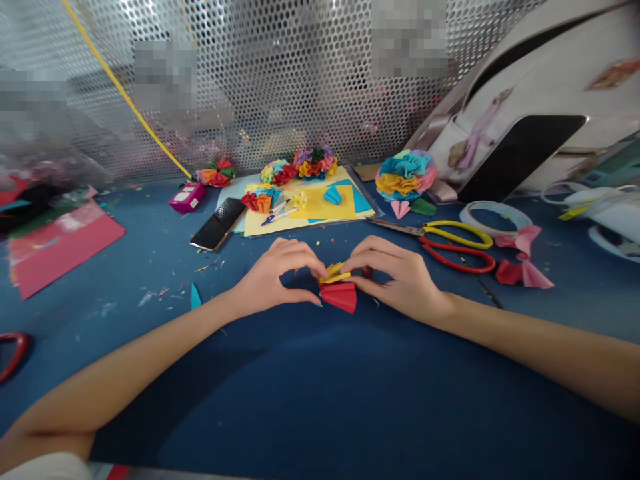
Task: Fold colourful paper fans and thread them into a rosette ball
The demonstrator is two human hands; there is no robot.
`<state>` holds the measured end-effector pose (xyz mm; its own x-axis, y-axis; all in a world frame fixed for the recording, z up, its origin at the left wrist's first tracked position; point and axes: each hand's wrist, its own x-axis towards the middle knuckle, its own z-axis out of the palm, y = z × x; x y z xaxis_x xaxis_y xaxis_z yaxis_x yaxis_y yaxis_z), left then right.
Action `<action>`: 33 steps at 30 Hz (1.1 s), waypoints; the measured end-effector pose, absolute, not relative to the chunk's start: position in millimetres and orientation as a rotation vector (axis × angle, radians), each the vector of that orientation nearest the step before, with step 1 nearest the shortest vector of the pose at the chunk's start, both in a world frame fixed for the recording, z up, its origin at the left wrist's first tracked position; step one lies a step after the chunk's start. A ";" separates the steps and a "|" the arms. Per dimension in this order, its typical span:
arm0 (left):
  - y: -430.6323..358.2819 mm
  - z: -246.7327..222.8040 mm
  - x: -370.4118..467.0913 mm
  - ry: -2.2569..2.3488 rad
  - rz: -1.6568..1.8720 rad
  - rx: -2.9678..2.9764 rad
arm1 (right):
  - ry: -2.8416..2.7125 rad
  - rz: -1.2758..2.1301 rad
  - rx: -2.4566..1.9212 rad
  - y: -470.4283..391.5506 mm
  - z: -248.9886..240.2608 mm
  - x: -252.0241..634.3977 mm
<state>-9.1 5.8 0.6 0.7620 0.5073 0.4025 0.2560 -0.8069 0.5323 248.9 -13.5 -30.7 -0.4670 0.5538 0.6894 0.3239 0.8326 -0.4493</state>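
Low over the blue table, my left hand (283,273) and my right hand (397,277) face each other with a small folded paper piece between them. My right hand pinches a yellow folded paper (336,275) between thumb and fingers. Fingertips of my left hand are closed on its other end, with the thumb lower, by the red paper. Just below the yellow piece is a red pleated paper fan (341,297), spread toward me. Whether the red and yellow papers are joined is hidden by the fingers.
Red-and-yellow-handled scissors (455,247), a tape roll (495,219) and pink crumpled paper (525,260) lie at right. A phone (219,225), pens (279,215), yellow sheets (320,202) and paper flowers (406,175) sit behind. Pink sheets (70,247) lie left. A perforated metal panel (300,80) stands behind.
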 end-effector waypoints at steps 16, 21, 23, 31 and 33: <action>5.4 6.5 -9.7 0.479 0.623 2.705 | -2.179 0.345 -0.562 -19.2 -31.2 247.9; -6.6 12.0 -1.8 0.682 0.614 2.595 | -2.227 0.313 -0.550 -21.5 -30.9 246.4; -14.1 10.7 3.1 0.785 0.632 2.594 | -2.217 0.343 -0.553 -22.9 -30.9 244.7; -28.4 7.1 9.5 0.954 0.655 2.740 | -2.137 0.529 -0.611 -29.1 -28.7 235.8; -28.1 6.6 8.9 0.953 0.674 2.745 | -2.145 0.573 -0.652 -30.0 -27.5 234.7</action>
